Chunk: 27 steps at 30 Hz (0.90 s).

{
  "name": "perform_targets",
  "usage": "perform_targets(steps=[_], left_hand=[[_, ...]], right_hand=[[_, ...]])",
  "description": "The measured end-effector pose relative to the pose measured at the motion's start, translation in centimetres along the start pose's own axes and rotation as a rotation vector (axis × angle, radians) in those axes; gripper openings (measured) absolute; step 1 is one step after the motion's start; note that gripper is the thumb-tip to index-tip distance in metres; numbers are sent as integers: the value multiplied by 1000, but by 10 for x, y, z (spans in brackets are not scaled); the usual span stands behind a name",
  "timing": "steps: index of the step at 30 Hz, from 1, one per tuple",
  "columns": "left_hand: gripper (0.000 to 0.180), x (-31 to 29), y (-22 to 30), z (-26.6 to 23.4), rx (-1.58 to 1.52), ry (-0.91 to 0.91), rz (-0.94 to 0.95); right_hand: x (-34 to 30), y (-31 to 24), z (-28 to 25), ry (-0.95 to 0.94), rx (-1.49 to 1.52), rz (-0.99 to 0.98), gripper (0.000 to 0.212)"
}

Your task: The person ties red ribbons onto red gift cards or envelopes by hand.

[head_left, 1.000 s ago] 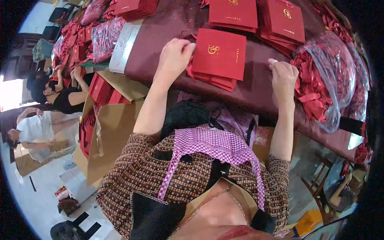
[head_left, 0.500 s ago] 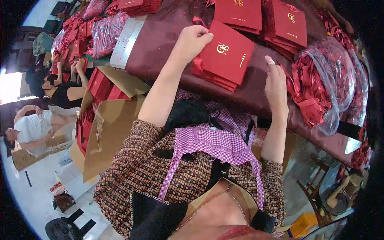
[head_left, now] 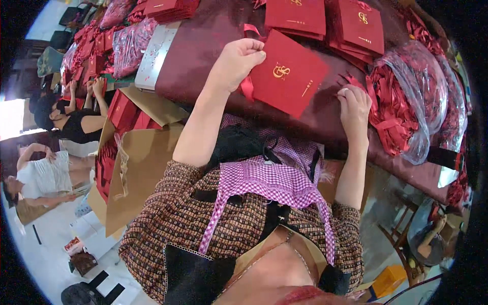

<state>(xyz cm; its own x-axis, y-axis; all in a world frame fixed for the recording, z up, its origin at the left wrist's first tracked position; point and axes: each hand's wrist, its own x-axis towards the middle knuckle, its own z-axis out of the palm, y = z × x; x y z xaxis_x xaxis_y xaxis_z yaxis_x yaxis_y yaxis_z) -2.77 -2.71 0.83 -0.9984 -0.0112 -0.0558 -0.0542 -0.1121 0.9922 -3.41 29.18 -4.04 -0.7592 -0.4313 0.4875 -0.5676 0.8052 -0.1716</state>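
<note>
The left hand [head_left: 236, 63] pinches a red bag [head_left: 288, 77], upper centre; tugging could crease it. Right hand [head_left: 354, 105]: can't tell its grip.

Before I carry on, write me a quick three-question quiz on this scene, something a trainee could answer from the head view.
1. Which is at the red bag's upper-left edge: the left hand or the right hand?
2. True or false: the bag's gold emblem faces up.
3. What colour is the table cover? A) green B) dark red C) white

Key: 1. left hand; 2. true; 3. B
</note>
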Motion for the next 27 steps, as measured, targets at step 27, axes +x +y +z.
perform_targets(steps=[27], left_hand=[[23, -40, -5, 46, 276, 50, 157]], right_hand=[[50, -107, 12, 335, 461, 14, 11]])
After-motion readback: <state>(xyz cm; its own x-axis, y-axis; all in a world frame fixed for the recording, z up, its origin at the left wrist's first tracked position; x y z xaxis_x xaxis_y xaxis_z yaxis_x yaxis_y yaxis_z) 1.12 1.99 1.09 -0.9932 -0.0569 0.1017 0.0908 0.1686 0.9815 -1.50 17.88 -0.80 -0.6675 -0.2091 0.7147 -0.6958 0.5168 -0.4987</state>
